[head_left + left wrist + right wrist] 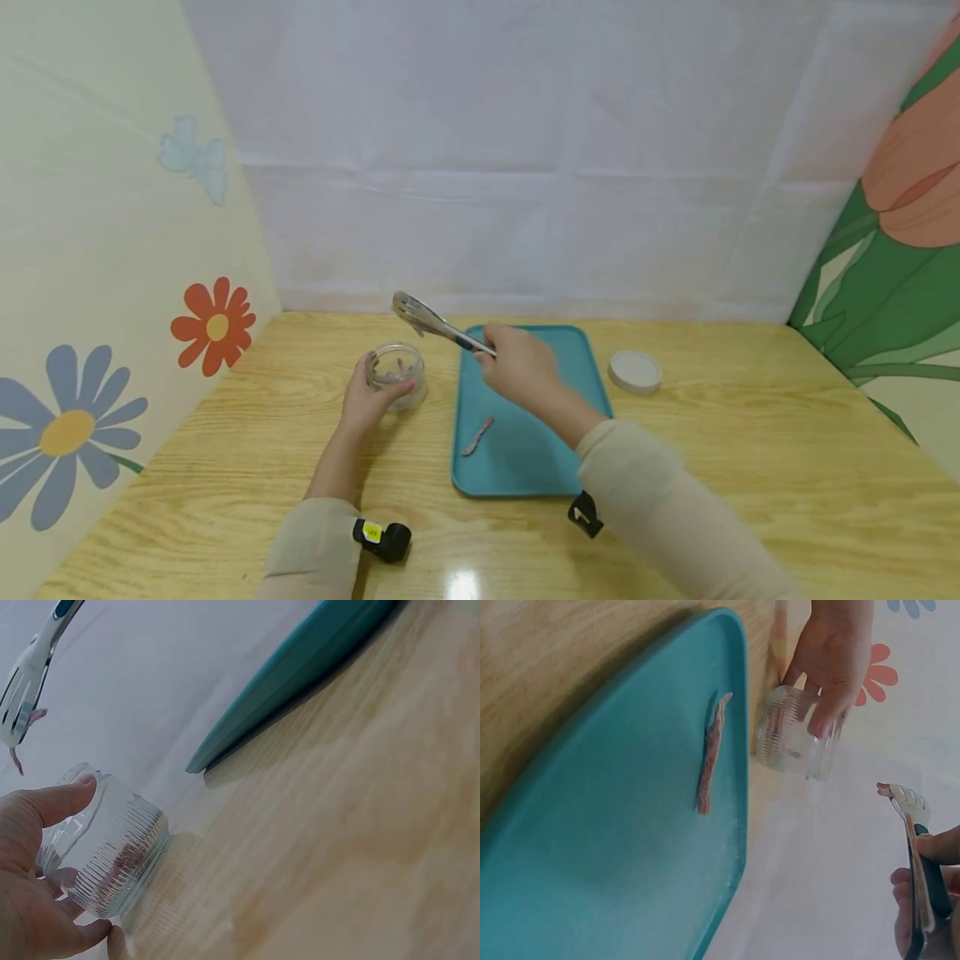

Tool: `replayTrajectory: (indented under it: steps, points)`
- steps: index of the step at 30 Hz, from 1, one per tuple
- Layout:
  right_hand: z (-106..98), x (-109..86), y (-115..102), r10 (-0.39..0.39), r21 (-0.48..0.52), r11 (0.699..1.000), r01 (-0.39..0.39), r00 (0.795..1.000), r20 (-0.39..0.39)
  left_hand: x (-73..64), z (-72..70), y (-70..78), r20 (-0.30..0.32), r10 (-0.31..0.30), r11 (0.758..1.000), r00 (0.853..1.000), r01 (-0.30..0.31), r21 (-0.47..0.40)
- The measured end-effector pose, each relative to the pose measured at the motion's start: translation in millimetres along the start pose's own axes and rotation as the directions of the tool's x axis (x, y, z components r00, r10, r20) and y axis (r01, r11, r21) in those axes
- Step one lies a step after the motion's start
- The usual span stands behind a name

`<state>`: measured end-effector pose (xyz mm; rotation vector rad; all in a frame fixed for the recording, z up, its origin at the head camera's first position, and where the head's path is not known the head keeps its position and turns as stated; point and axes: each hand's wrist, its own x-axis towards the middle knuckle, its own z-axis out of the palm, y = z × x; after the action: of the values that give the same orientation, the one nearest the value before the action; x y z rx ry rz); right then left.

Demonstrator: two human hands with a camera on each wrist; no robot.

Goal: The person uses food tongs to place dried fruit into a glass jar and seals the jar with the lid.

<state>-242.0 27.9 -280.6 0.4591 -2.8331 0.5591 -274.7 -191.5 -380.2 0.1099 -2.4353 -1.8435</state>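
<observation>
My left hand (369, 398) grips a clear ribbed glass jar (124, 847) standing on the table, thumb on its near side and fingers round the back. Reddish-brown pieces (129, 857) lie inside the jar. My right hand (517, 360) holds metal tongs (435, 322) by their dark-sided handles, above the tray's far left part. A thin pinkish strip (36, 716) is caught between the slotted tong heads, which hang above and beyond the jar mouth. Another reddish-brown strip (712, 754) lies on the blue-green tray (525, 454), near its left edge.
A round white lid (635, 372) lies on the wooden table (405, 517) to the right of the tray. A white cloth wall (480, 167) rises behind the table. Panels with painted flowers (217, 327) stand at both sides.
</observation>
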Motion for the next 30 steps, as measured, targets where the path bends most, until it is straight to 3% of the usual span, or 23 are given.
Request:
replayTrajectory:
  steps: [6,13,30]
  points:
    - [13,-1.9,-5,0.007,-0.04,0.999,-0.006,1.0,0.024,-0.9,0.6,0.1,0.003,-0.001,1.0,1.0,0.001,0.006]
    - [24,-6.6,-7,-0.004,-0.004,1.0,0.004,1.0,0.027,-1.2,1.8,0.2,0.011,0.017,1.0,1.0,-0.017,-0.008]
    - [30,-16.7,-2,-0.036,0.021,0.999,0.035,0.998,0.054,0.0,-0.4,-2.5,0.018,0.025,1.0,1.0,-0.024,-0.011]
